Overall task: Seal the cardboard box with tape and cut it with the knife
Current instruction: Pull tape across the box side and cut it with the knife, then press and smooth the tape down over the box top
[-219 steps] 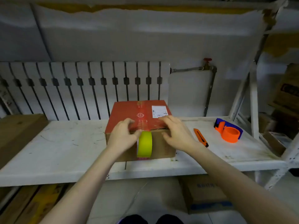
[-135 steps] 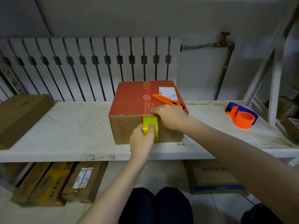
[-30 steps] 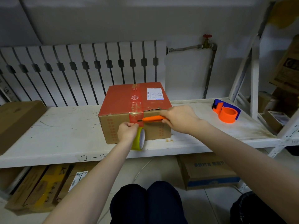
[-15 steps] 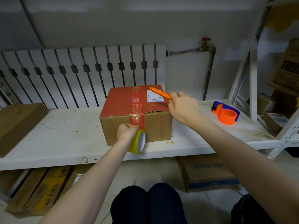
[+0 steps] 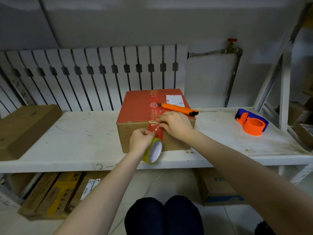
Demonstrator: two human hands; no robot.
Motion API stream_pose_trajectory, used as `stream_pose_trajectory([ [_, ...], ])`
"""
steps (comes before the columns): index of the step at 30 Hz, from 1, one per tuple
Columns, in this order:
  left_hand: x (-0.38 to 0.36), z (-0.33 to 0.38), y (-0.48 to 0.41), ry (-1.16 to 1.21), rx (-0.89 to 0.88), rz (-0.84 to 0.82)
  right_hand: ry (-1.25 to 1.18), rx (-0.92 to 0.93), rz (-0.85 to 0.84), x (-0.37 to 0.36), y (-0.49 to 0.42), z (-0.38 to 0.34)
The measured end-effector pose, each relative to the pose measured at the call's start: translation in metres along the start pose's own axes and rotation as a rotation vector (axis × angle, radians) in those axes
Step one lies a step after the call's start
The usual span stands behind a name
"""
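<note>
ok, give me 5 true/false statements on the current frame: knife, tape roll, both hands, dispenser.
1. The orange knife lies on top of the cardboard box. True.
2. The right hand holds the knife. False: it presses the red tape strip at the box's front top edge; the knife lies free.
3. The left hand holds the yellow tape roll against the box's front face. True.
4. The orange and blue tape dispenser sits on the box. False: it sits on the white shelf, to the right of the box.
5. A white label is on the box's top. True.
</note>
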State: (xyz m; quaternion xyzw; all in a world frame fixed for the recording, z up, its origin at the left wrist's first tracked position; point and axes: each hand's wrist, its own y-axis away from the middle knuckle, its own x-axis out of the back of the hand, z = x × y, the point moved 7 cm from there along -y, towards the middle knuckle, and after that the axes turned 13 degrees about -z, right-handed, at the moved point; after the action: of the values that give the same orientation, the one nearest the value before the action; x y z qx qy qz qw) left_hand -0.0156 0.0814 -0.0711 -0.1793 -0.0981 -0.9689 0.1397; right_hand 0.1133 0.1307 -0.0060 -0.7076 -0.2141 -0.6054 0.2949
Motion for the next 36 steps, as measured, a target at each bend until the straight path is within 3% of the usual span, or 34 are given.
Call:
stream_pose_trajectory([
  [12,0.016,-0.001,0.0,-0.068,0.003,-0.048,-0.04,0.05,-0.032,0.003,0.005,0.002],
  [17,0.048,0.076,0.016,-0.201,-0.235,0.063,-0.087,0.021,-0.023,0.001,0.008,0.004],
  [21,0.059,0.137,0.04,-0.534,-0.521,0.287,-0.103,0.016,-0.014,0.001,0.01,0.005],
  [23,0.051,0.142,0.033,-0.686,-0.588,0.318,-0.123,0.022,-0.008,0.002,0.011,0.004],
  [27,0.039,0.115,-0.005,-0.823,-0.51,0.255,-0.157,0.002,-0.011,0.001,0.013,0.006],
  [36,0.029,0.099,-0.03,-0.982,-0.616,0.166,-0.234,-0.01,0.014,-0.003,0.011,0.013],
])
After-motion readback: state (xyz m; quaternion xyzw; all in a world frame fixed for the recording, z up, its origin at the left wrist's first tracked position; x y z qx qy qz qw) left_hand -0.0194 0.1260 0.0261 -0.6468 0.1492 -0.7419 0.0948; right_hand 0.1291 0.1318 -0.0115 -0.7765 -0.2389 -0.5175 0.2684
